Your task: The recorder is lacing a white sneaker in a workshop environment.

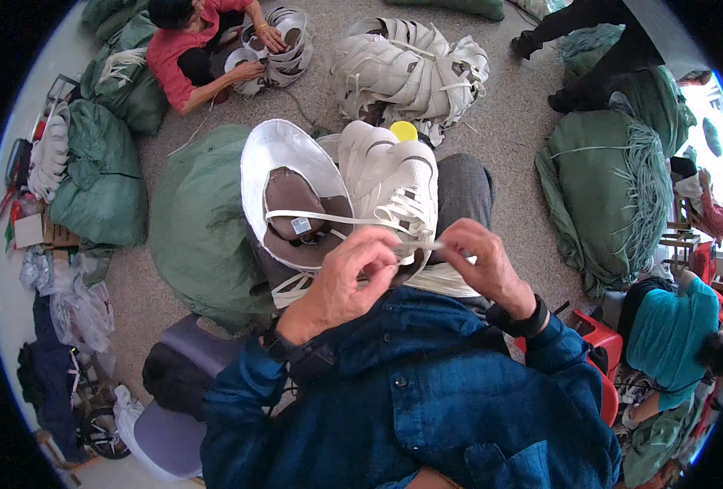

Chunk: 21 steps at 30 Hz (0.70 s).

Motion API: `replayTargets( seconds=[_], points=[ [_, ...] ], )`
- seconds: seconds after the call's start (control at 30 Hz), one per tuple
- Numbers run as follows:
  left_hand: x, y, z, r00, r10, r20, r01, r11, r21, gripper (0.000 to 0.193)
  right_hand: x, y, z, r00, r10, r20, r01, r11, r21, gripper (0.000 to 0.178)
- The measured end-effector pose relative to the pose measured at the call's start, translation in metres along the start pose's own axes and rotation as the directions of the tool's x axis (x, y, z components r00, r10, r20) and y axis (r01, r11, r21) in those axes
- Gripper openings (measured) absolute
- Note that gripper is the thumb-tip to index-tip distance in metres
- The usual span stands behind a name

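Observation:
A stack of nested white shoe uppers [373,159] lies across my lap, its nearest one partly laced. Left of the stack, another white upper [255,163] stands with its opening facing up, showing a brown lining and a small white label. A flat white shoelace [320,217] runs from the stack across this opening. My left hand [349,273] pinches lace close to the nearest upper's collar. Opposite it, my right hand [487,265] pinches a lace end between thumb and fingers, and a blurred length spans both hands. Fingertips partly hide the lace holes.
Green sacks [198,220] lie at my left, and a large one [597,196] with pale laces over it is at right. Ahead sits a heap of white uppers [410,69]. A person in red [190,57] handles uppers at far left; a person in teal [663,338] is at right.

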<state>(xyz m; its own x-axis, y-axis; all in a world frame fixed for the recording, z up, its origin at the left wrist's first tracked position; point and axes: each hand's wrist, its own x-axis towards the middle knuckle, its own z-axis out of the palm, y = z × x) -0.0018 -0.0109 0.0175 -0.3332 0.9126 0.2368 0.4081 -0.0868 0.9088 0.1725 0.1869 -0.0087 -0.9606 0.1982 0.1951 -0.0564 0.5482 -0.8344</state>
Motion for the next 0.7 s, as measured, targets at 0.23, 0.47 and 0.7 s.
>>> replayTargets(
  seconds=[0.23, 0.47, 0.7],
  points=[
    [0.007, -0.009, 0.02, 0.904, -0.214, 0.371, 0.395, 0.75, -0.531, 0.004, 0.006, 0.007, 0.009, 0.889, 0.361, -0.282, -0.329, 0.932, 0.154, 0.006],
    [-0.011, -0.03, 0.008, 0.898, -0.34, 0.279, 0.431, 0.806, -0.407, 0.007, 0.0, -0.002, 0.001, 0.961, 0.276, 0.013, -0.273, 0.941, 0.2, 0.007],
    [-0.012, -0.026, 0.014, 0.894, -0.278, 0.352, 0.379, 0.889, -0.259, 0.008, 0.011, 0.019, 0.012, 0.852, 0.445, -0.275, -0.374, 0.886, 0.273, 0.008]
  ],
)
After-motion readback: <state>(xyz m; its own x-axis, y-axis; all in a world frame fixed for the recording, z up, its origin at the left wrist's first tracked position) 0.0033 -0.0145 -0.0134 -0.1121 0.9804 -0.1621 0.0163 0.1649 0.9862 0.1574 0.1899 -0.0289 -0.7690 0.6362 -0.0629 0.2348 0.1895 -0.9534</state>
